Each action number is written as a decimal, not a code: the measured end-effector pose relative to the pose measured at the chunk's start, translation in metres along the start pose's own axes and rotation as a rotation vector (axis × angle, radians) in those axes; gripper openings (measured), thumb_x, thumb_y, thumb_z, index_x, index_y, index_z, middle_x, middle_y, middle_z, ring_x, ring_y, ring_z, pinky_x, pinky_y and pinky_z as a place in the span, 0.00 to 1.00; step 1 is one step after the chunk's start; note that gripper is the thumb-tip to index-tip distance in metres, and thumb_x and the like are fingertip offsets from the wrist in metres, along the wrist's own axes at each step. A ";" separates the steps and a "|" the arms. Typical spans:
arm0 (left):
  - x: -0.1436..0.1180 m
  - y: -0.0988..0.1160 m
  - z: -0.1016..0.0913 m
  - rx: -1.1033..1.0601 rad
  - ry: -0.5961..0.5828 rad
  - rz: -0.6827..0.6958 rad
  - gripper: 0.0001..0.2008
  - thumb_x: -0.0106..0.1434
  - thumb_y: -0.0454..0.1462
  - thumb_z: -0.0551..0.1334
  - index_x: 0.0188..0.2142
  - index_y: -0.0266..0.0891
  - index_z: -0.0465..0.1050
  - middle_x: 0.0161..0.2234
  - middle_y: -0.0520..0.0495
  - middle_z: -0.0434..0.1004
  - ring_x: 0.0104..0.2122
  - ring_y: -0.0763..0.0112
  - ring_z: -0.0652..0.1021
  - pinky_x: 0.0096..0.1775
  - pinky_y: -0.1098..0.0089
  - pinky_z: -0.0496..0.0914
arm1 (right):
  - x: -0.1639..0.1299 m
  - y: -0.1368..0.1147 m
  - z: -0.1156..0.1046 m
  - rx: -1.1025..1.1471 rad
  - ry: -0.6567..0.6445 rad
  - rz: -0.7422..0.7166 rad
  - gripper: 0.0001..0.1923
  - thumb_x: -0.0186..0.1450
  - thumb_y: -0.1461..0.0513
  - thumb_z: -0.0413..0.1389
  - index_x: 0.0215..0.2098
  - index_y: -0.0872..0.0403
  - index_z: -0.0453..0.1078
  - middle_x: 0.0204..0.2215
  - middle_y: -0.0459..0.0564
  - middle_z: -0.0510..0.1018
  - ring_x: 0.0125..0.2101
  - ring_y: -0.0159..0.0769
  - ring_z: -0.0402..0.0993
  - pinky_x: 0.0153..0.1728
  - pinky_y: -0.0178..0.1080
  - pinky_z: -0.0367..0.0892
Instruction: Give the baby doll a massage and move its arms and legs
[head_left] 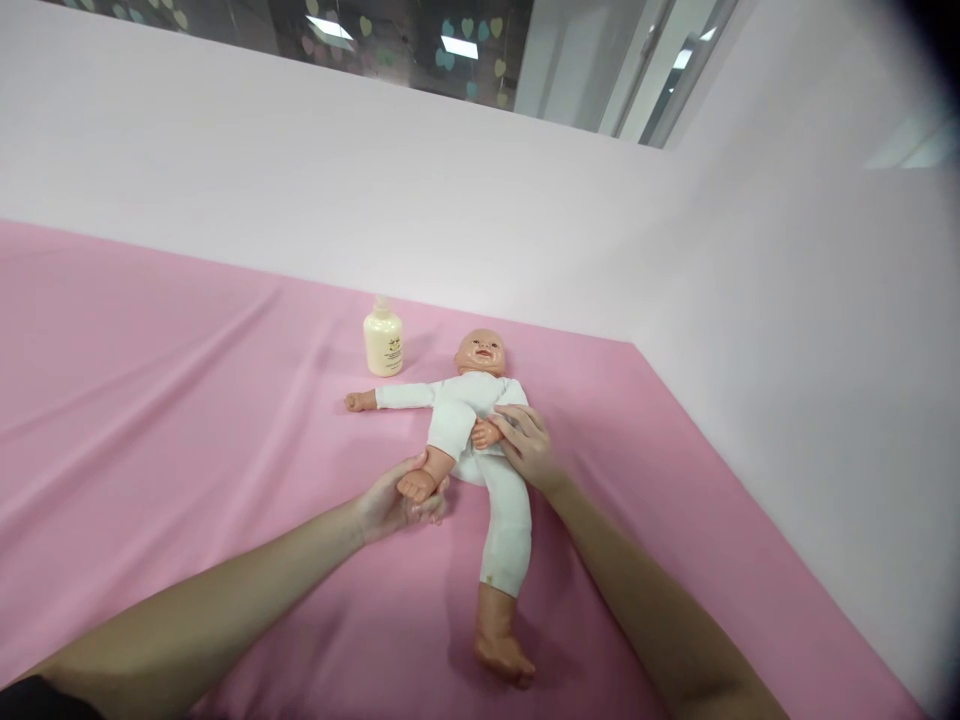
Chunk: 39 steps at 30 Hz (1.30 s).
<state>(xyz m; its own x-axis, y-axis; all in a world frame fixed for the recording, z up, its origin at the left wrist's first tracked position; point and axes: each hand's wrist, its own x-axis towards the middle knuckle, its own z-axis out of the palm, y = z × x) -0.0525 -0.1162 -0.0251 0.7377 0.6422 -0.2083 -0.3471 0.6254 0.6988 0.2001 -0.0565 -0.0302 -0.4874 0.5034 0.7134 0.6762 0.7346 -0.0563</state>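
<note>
A baby doll (508, 520) with a white cloth body lies on its back, its head toward the far wall. My left hand (401, 500) is closed around the ankle of one leg, which is bent and raised toward the belly. The other leg stretches toward me. With fingers bent, my right hand (531, 445) grips the doll's arm by the wrist, and that arm is folded across the belly. My right thumb is mostly hidden. The doll's other arm reaches out sideways to the left. Beyond that arm stands an upright cream pump bottle (384, 345).
Pink cloth (187, 400) with some creases covers the surface under the doll. A white wall (337, 190) rises behind it, and another white wall (810, 330) borders the right side. Above the back wall is a window (420, 45) with heart-shaped decorations and light reflections.
</note>
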 end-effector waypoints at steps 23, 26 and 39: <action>-0.002 -0.001 0.005 0.090 -0.005 0.016 0.25 0.60 0.55 0.53 0.28 0.33 0.66 0.14 0.53 0.59 0.17 0.72 0.62 0.30 0.64 0.62 | 0.001 -0.002 -0.001 -0.025 -0.028 0.003 0.18 0.66 0.64 0.47 0.53 0.49 0.66 0.48 0.53 0.72 0.50 0.41 0.66 0.52 0.48 0.64; -0.001 -0.002 0.003 0.094 -0.007 0.026 0.24 0.61 0.54 0.53 0.29 0.33 0.67 0.14 0.53 0.59 0.18 0.72 0.62 0.31 0.64 0.62 | 0.002 -0.003 -0.001 -0.016 -0.035 0.014 0.18 0.66 0.64 0.46 0.53 0.50 0.66 0.48 0.53 0.72 0.50 0.41 0.66 0.52 0.48 0.63; -0.021 0.002 0.002 0.393 -0.476 -0.286 0.27 0.45 0.54 0.68 0.36 0.35 0.72 0.28 0.45 0.73 0.31 0.60 0.74 0.35 0.61 0.67 | 0.000 0.031 -0.005 0.606 0.508 0.726 0.29 0.63 0.56 0.53 0.60 0.49 0.54 0.58 0.54 0.63 0.55 0.39 0.62 0.53 0.46 0.63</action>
<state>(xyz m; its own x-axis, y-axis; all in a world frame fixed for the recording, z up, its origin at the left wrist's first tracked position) -0.0674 -0.1295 -0.0178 0.9748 0.1543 -0.1612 0.0696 0.4760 0.8767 0.2237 -0.0364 -0.0280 0.3023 0.7648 0.5689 0.2569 0.5094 -0.8213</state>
